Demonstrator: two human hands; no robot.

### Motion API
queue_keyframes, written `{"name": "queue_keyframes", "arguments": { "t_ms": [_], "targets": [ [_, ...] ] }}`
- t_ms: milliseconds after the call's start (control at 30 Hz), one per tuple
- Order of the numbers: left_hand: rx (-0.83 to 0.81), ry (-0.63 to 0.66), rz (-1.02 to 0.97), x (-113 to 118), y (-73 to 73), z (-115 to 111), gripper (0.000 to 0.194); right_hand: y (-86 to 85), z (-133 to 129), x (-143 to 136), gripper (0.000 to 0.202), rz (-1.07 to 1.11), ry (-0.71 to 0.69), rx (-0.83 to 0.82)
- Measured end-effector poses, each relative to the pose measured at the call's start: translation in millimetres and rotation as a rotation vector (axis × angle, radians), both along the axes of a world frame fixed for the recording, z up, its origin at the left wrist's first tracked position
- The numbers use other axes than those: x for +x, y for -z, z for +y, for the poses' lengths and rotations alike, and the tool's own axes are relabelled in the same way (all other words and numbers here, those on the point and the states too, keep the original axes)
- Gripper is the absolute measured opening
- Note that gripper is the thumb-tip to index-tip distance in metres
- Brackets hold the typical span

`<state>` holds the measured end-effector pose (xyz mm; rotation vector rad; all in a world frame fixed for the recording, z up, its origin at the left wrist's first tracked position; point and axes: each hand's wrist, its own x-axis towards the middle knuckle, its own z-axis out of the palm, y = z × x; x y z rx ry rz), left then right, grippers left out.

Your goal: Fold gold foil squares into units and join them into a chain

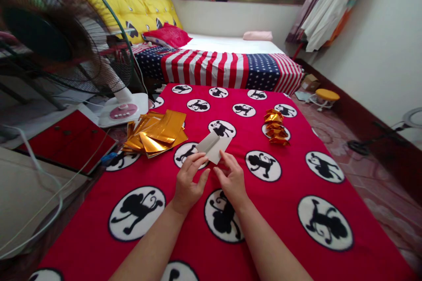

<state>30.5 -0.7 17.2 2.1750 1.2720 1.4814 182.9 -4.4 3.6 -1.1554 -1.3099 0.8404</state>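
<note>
A small sheet of paper (214, 147), pale side up and creased down its middle, is between my two hands over the red cloth. My left hand (189, 183) has its fingertips on the near left edge, with the thumb held apart below. At the near right corner, the fingers of my right hand (232, 179) hold the paper. To the left lies a loose pile of shiny gold foil paper (161, 131). On the right, several folded gold paper pieces (276, 128) sit in a row, nested against one another.
The red cloth (280, 210) with monkey prints covers the surface before me. A standing fan (121, 105) is at the left, its blades blurred. Beyond are a bed with a flag-patterned cover (211, 68) and, to the right, a small yellow-topped stool (327, 95).
</note>
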Motion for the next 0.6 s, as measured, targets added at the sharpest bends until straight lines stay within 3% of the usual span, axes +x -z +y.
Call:
{"name": "queue_keyframes", "arguments": {
  "t_ms": [167, 300, 600],
  "targets": [
    [-0.177, -0.127, 0.047, 4, 17.8, 14, 0.050, 5.0, -4, -7, 0.054, 0.003, -0.089, 0.005],
    [-0.275, -0.100, 0.065, -1, 23.4, 20, 0.063, 9.0, -3, -4, 0.050, -0.037, -0.108, 0.008],
    [-0.294, -0.045, 0.153, -3, 22.5, 24, 0.052, -1.8, 16, 45, 0.068, -0.595, 0.272, 0.120]
  ]
}}
